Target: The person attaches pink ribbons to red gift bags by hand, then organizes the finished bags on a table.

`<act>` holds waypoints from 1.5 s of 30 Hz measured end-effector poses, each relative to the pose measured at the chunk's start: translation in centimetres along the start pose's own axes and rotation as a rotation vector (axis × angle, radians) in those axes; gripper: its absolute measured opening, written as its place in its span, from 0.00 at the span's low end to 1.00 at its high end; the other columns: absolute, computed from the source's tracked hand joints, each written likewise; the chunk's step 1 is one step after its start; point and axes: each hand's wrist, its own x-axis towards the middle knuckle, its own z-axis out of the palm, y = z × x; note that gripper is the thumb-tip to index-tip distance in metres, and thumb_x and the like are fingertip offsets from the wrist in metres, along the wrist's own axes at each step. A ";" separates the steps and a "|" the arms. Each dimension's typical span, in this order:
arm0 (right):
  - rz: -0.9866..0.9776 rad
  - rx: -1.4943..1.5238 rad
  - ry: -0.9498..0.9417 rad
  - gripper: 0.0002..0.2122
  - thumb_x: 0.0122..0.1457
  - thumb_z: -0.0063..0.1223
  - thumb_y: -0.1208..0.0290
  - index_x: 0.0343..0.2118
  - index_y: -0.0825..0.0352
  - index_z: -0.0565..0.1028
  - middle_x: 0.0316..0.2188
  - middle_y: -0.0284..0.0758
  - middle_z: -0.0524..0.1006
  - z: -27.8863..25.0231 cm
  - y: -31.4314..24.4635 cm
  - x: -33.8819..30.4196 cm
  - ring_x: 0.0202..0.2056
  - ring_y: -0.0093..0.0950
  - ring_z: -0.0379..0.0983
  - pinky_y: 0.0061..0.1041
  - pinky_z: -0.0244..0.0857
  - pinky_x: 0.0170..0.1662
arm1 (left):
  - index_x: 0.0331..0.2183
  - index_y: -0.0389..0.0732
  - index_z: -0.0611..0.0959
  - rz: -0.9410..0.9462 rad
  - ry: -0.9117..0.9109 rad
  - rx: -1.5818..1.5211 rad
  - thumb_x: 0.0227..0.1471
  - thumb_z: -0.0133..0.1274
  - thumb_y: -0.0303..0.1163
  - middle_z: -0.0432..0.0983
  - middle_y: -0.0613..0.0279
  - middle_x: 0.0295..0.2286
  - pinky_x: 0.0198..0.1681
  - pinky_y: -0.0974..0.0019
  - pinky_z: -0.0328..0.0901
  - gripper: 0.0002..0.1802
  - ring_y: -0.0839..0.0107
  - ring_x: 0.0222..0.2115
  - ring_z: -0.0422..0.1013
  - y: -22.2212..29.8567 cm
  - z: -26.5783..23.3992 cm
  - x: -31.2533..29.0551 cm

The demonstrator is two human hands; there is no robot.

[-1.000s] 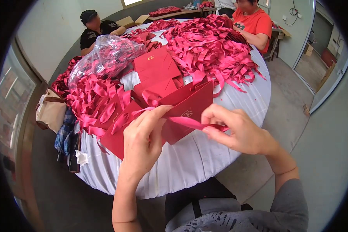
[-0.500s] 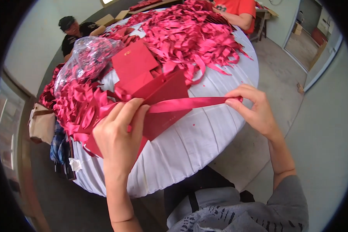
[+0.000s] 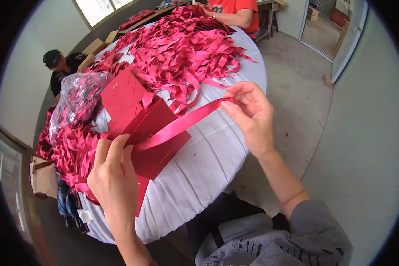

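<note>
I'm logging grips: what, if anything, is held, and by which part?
A pink ribbon: the right hand pinches near one end, the left hand holds it farther along. Whether it also grips the red bag is unclear.

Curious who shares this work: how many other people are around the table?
2: a person in black at left, beyond the clear plastic bag, and a person in red at the far edge, partly cut off. Others may be hidden.
</note>
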 end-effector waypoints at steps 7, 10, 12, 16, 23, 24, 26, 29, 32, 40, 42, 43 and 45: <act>0.242 0.592 0.052 0.16 0.52 0.54 0.85 0.45 0.68 0.69 0.39 0.33 0.73 0.7 0.5 0.2 0.39 0.21 0.70 0.22 0.65 0.49 | 0.38 0.38 0.79 -0.047 -0.038 0.044 0.51 0.50 0.24 0.70 0.54 0.32 0.26 0.59 0.66 0.10 0.54 0.26 0.72 0.5 0.5 0.1; 0.383 0.905 -0.019 0.13 0.55 0.52 0.81 0.45 0.69 0.71 0.42 0.35 0.73 0.3 1.0 0.2 0.45 0.23 0.69 0.25 0.62 0.52 | 0.37 0.36 0.79 -0.021 -0.028 0.036 0.51 0.50 0.22 0.69 0.54 0.33 0.28 0.59 0.66 0.10 0.56 0.27 0.72 0.3 0.7 0.1; 0.455 1.036 -0.072 0.10 0.56 0.53 0.79 0.42 0.70 0.74 0.45 0.39 0.73 0.2 1.2 0.0 0.50 0.28 0.67 0.31 0.59 0.57 | 0.36 0.33 0.78 -0.008 -0.002 0.049 0.50 0.50 0.20 0.69 0.54 0.33 0.30 0.59 0.66 0.09 0.56 0.29 0.71 0.7 0.6 0.2; 0.482 1.192 -0.084 0.08 0.57 0.54 0.75 0.40 0.68 0.76 0.48 0.41 0.72 1.2 1.2 -0.8 0.54 0.31 0.64 0.33 0.58 0.59 | 0.33 0.31 0.77 0.006 -0.035 0.027 0.46 0.49 0.17 0.68 0.52 0.33 0.33 0.59 0.65 0.08 0.55 0.32 0.69 0.7 0.5 0.8; 0.061 0.755 -0.271 0.04 0.59 0.50 0.77 0.35 0.66 0.69 0.45 0.45 0.74 1.2 -2.0 -0.3 0.52 0.42 0.68 0.43 0.60 0.56 | 0.35 0.28 0.73 0.097 -0.190 -0.086 0.41 0.41 0.15 0.70 0.46 0.33 0.42 0.57 0.62 0.14 0.50 0.38 0.65 0.2 -0.1 2.2; 0.038 0.761 -0.251 0.05 0.60 0.50 0.75 0.36 0.65 0.67 0.40 0.47 0.76 1.4 -2.1 -0.5 0.51 0.45 0.69 0.47 0.59 0.56 | 0.37 0.28 0.73 0.111 -0.173 -0.147 0.41 0.41 0.14 0.70 0.45 0.34 0.42 0.57 0.62 0.16 0.50 0.38 0.66 -0.3 0.4 2.2; 0.045 0.791 -0.319 0.07 0.60 0.49 0.74 0.39 0.65 0.66 0.35 0.45 0.77 0.8 -1.9 -0.7 0.47 0.45 0.72 0.49 0.59 0.56 | 0.38 0.29 0.74 0.137 -0.136 -0.210 0.44 0.43 0.16 0.72 0.46 0.33 0.43 0.56 0.62 0.15 0.50 0.38 0.68 -0.9 1.3 2.6; 0.164 0.710 -0.285 0.13 0.61 0.49 0.70 0.46 0.67 0.63 0.25 0.35 0.73 2.0 -2.8 -1.2 0.30 0.31 0.73 0.42 0.65 0.46 | 0.35 0.33 0.78 0.035 -0.150 -0.415 0.49 0.50 0.23 0.75 0.48 0.26 0.42 0.55 0.63 0.08 0.51 0.32 0.71 -2.0 2.3 3.2; 0.323 0.510 -0.351 0.21 0.60 0.52 0.66 0.50 0.73 0.60 0.18 0.31 0.70 3.0 -3.2 -1.2 0.15 0.20 0.63 0.30 0.65 0.30 | 0.32 0.33 0.79 0.006 -0.156 -0.416 0.47 0.53 0.25 0.75 0.47 0.26 0.40 0.56 0.64 0.08 0.50 0.31 0.72 -2.5 2.9 3.6; 0.384 0.072 -0.468 0.06 0.60 0.50 0.77 0.36 0.74 0.73 0.25 0.36 0.77 5.2 -1.0 -0.3 0.21 0.15 0.69 0.14 0.65 0.27 | 0.31 0.30 0.79 -0.219 -0.231 -0.815 0.48 0.53 0.22 0.74 0.51 0.21 0.31 0.66 0.65 0.06 0.67 0.23 0.72 -3.2 4.5 3.1; 0.379 0.049 -0.469 0.06 0.61 0.49 0.76 0.35 0.74 0.74 0.25 0.35 0.77 6.0 -0.5 -0.5 0.21 0.14 0.68 0.13 0.64 0.26 | 0.32 0.28 0.78 -0.214 -0.241 -0.889 0.48 0.52 0.20 0.74 0.54 0.21 0.30 0.70 0.65 0.06 0.74 0.23 0.69 -3.3 4.7 2.8; 0.376 -0.011 -0.459 0.07 0.61 0.49 0.75 0.35 0.75 0.74 0.25 0.35 0.77 6.5 -0.6 -0.5 0.21 0.14 0.68 0.13 0.64 0.25 | 0.32 0.28 0.78 -0.217 -0.237 -0.887 0.48 0.52 0.20 0.74 0.54 0.21 0.30 0.70 0.65 0.06 0.74 0.23 0.69 -3.5 4.9 2.7; 0.344 -0.096 -0.435 0.07 0.61 0.48 0.74 0.35 0.74 0.74 0.25 0.33 0.77 7.1 -0.5 -0.8 0.21 0.14 0.69 0.14 0.64 0.25 | 0.32 0.28 0.78 -0.208 -0.215 -0.939 0.49 0.52 0.20 0.75 0.53 0.22 0.30 0.70 0.65 0.07 0.75 0.23 0.70 -3.8 5.1 2.5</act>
